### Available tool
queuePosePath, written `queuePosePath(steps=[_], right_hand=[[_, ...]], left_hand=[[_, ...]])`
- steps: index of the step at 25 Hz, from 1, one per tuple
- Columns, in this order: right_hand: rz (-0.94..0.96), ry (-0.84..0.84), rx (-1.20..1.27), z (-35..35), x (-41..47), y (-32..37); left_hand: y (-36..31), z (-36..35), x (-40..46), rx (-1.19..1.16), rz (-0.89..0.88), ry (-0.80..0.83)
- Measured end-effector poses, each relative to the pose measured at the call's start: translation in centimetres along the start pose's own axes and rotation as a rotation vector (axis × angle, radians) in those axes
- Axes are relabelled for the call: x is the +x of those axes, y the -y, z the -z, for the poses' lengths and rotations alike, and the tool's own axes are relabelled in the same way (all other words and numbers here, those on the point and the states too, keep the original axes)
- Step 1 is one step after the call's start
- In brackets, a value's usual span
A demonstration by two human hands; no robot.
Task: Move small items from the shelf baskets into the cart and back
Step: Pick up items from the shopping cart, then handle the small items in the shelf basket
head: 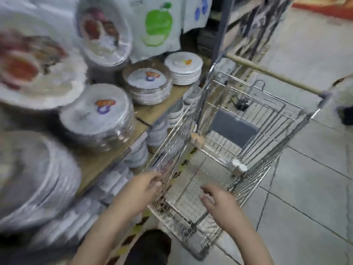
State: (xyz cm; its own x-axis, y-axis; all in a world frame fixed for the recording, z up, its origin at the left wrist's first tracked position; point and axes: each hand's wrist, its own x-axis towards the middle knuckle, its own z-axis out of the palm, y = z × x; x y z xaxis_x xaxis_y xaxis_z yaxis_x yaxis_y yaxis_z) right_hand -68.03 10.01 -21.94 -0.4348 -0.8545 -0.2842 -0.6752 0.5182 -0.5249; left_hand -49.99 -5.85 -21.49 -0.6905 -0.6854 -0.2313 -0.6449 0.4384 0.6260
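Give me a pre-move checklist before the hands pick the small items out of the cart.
1. Right hand free: ok, fingers spread over the cart, holding nothing.
2. Left hand free: cannot tell, blurred at the cart's near side wall.
3. Items visible in cart: ok, white-capped pair by the right wall, tan pair by the left.
4. Items upright: cannot tell.
5. Shelf space for return: not ok, plate stacks crowd it.

I see a cart (pixel 238 119) of shiny bare metal wire at my two o'clock, plate stacks (pixel 99 115) in glossy clear plastic wrap at ten o'clock on a matt wooden shelf (pixel 158 109), smooth floor tiles (pixel 309 184) at four.
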Motion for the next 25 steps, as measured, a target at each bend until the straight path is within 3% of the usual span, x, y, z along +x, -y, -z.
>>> queuePosePath(steps=[7,13,19,25], right_hand=[[0.428,0.162,-0.035,-3.8,-9.8,9.8],[0.769,0.287,-0.049,-6.8,-16.0,20.9],[0.958,0.318,-0.023,-11.7,-22.8,32.7],[0.953,0.209,0.073,-15.6,-26.0,39.5]], left_hand=[[2.8,3.8,-22.3,-0.299,0.212,-0.351],[7.1,6.5,-37.8,-0.242,0.427,-0.656],[11.5,10.8,-51.3,-0.293,0.541,-0.844],[16.1,15.5,-57.5,-0.297,0.537,-0.910]])
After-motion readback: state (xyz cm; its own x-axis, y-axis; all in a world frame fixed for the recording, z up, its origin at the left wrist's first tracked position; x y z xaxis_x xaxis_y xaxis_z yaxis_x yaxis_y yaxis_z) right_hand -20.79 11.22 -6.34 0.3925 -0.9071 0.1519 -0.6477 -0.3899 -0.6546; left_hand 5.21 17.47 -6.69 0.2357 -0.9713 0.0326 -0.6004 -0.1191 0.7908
